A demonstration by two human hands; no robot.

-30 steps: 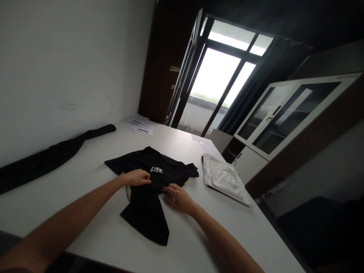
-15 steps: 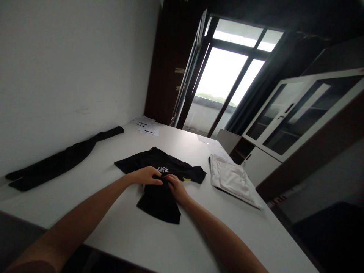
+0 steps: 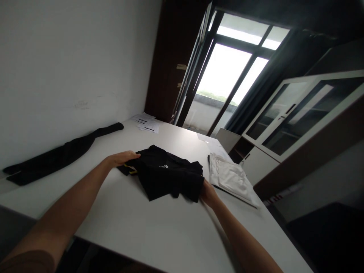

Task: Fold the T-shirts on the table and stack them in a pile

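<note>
Big white table (image 3: 142, 231) here, kinda glossy, with a bright patch near the far end. Taking the black garment (image 3: 170, 172) as the clock's centre: it's out in the middle of the tabletop, bunched, a bit of white print showing. Left hand (image 3: 125, 157) is at 9 o'clock, pinching its edge near some yellow trim. Right hand (image 3: 209, 192) is between 3 and 4, touching the other end, but the fingers are tucked behind the cloth, so can't tell if they're closed on it.

A long dark cloth (image 3: 65, 153) lies along the wall side at 9, papers (image 3: 148, 125) at 11, a folded white stack (image 3: 231, 178) at 3. Room's pretty dim tbh: plain pale wall (image 3: 71, 57) at 10, bright window (image 3: 227, 68) at 1 with a dark curtain (image 3: 253, 94) beside it, and a glass-door cabinet (image 3: 301, 113) between 2 and 3.
</note>
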